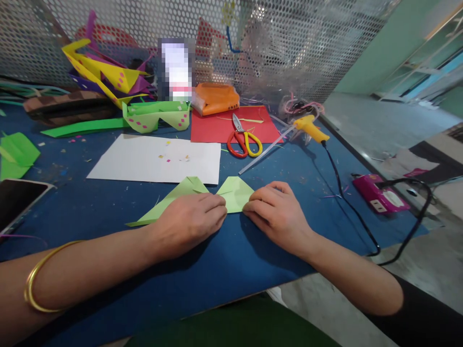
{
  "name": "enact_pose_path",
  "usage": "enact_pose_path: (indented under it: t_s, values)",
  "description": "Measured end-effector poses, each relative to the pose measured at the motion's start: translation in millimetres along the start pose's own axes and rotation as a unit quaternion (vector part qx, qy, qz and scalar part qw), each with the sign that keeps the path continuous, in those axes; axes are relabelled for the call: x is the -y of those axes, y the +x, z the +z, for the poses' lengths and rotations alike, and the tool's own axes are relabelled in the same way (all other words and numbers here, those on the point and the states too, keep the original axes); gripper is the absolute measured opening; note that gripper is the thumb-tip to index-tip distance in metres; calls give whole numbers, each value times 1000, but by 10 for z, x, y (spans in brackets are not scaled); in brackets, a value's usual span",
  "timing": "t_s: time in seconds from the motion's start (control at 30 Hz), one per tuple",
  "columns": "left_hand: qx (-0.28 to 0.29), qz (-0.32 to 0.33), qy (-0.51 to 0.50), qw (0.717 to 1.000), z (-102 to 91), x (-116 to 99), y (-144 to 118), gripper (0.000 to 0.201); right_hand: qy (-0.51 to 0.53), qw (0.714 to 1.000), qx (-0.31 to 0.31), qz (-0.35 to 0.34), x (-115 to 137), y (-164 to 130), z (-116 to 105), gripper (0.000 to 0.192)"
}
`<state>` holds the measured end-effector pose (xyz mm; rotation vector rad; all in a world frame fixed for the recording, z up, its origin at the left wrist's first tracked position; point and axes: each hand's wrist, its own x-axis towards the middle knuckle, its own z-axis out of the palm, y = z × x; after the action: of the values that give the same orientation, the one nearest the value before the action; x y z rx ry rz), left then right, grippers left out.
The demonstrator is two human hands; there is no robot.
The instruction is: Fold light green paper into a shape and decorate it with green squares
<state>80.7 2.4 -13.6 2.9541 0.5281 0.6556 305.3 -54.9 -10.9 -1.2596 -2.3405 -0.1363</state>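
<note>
A folded piece of light green paper lies on the blue table near its front, with two peaks and a long pointed end at the left. My left hand rests over its middle, fingers curled together on the paper and covering part of it. At the right edge, my right hand pinches the paper between thumb and fingers. Just beyond is a white sheet with tiny coloured scraps on it. Scissors with one red and one yellow handle lie partly on a red sheet.
A yellow glue gun with a clear stick lies at right, its cord running to a magenta power strip. Green paper glasses, an orange packet and a brown pouch line the back. A phone is at left.
</note>
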Motion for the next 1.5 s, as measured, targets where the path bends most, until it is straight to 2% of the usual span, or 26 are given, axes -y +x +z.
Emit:
enact_pose_path:
  t_s: [0.1,0.27,0.37,0.57,0.7,0.83,0.97,1.1,1.23,1.5]
  values:
    - [-19,29,39,999,4,15,15,28,11,1000,14,13,22,15,23,23]
    - [-6,-15,9,1000,1,25,42,22,43,996,30,70,46,17,32,19]
    - [2,-25,-1,1000,3,21,79,25,66,991,49,106,49,45,21,17]
    - [53,-108,-34,992,-19,17,156,22,105,964,144,196,3,220,-23,15]
    - [94,-155,-59,982,-53,38,209,17,144,946,185,223,-29,301,-54,17]
    - [118,-170,-67,976,-73,67,240,17,121,945,178,245,-37,311,-59,9]
    - [124,-173,-62,975,-87,57,253,17,115,947,188,235,-51,322,-58,7]
    - [128,-169,-22,977,-111,-31,280,17,116,946,195,231,-49,350,-65,9]
    - [126,-140,29,982,-96,-88,325,20,125,949,175,230,-44,336,-54,11]
    - [91,-188,-53,976,-33,-9,347,16,184,946,119,238,-91,199,-22,16]
